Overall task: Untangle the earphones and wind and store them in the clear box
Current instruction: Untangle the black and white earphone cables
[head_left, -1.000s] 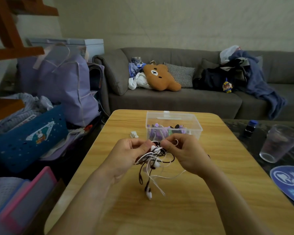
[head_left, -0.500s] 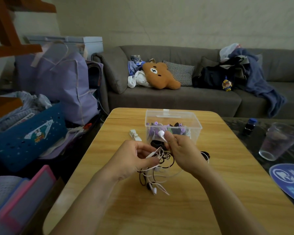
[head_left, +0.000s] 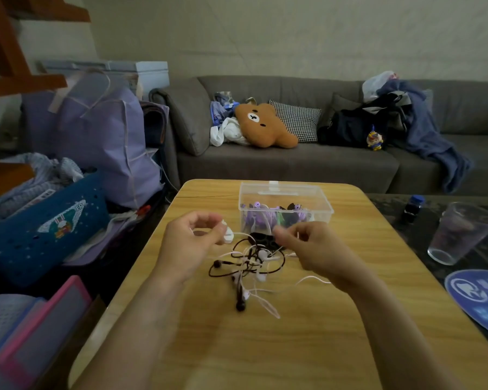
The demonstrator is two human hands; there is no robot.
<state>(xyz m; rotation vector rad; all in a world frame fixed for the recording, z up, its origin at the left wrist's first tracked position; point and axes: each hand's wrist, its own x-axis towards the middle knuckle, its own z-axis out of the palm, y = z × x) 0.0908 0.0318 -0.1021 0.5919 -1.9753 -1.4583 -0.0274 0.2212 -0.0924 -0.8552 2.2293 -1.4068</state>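
Observation:
A tangle of white and dark-brown earphones [head_left: 248,266] lies on the wooden table [head_left: 279,347] between my hands. My left hand [head_left: 192,246] pinches a white earbud at its fingertips, with the white cord running into the tangle. My right hand [head_left: 310,249] has curled fingers pinching a thin white cord over the tangle's right side. Just behind stands the clear box [head_left: 285,205], open, holding purple and black earphones. A black oval piece [head_left: 262,238] lies in front of the box.
A clear plastic cup [head_left: 459,232] and a small blue-capped bottle [head_left: 413,208] stand on the dark table at right, with a blue round fan [head_left: 479,294] near it. A grey sofa [head_left: 293,161] runs behind. Bags and a blue basket [head_left: 45,226] crowd the left floor.
My hands have moved apart, the left drawing a white earbud leftwards. The tangle has dropped onto the table and spread out.

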